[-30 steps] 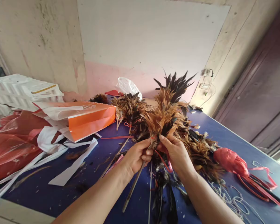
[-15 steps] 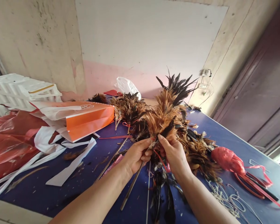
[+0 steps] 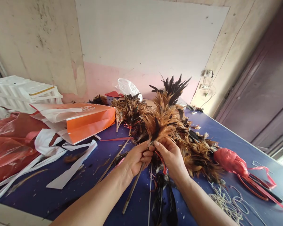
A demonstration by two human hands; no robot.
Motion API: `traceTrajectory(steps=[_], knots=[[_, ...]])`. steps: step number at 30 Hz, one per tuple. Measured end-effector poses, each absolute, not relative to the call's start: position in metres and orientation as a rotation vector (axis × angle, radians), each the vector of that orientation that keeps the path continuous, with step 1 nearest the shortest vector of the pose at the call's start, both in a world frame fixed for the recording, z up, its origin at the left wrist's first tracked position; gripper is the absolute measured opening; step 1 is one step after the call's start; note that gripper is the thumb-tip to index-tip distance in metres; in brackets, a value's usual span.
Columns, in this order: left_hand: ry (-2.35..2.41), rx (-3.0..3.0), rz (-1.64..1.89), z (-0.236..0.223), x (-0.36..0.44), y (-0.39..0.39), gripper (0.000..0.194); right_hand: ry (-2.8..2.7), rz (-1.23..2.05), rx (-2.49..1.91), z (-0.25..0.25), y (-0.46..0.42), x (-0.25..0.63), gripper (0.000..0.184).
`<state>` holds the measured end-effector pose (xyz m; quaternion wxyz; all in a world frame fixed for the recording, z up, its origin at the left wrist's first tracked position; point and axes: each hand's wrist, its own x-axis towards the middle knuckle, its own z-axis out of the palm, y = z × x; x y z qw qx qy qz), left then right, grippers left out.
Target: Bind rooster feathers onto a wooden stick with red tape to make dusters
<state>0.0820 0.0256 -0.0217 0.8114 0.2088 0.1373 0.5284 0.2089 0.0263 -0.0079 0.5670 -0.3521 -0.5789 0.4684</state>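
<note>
A feather duster (image 3: 166,110) stands tilted before me, brown feathers tipped with long black ones, on a thin wooden stick (image 3: 133,190). My left hand (image 3: 140,157) is closed round the stick just below the feathers. Pinched at the base of the plume, my right hand (image 3: 171,155) presses its thumb and forefinger on the feather ends, close to the left fingertips. A strip of red plastic string (image 3: 165,168) hangs beside the right palm; its upper end is hidden. Loose black feathers (image 3: 165,197) lie below the hands.
More feather dusters (image 3: 130,111) and a feather heap (image 3: 200,157) lie behind. On the left are an orange paper bag (image 3: 91,125), a red plastic bag (image 3: 11,153) and white strips (image 3: 73,166). A red string bundle (image 3: 230,160) and tangled cord (image 3: 226,201) sit right.
The duster has turned in my hands, its black tip swinging left, and a dark feather now shows at the plume's front. My right hand has shifted slightly left and down.
</note>
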Motion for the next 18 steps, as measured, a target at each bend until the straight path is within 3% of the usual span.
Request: traceTrajectory(steps=[9,18], knots=[[0.326,0.535,1.184,-0.0225,0.0837,0.0257,0.005,-1.297,1.223,-0.822,-0.0071,0.0259,0.2035,0.019],[0.392,0.656,1.239,-0.0225,0.0859,0.0235,0.014,-1.420,0.985,-0.892,-0.0022,0.0239,0.2063,0.018]])
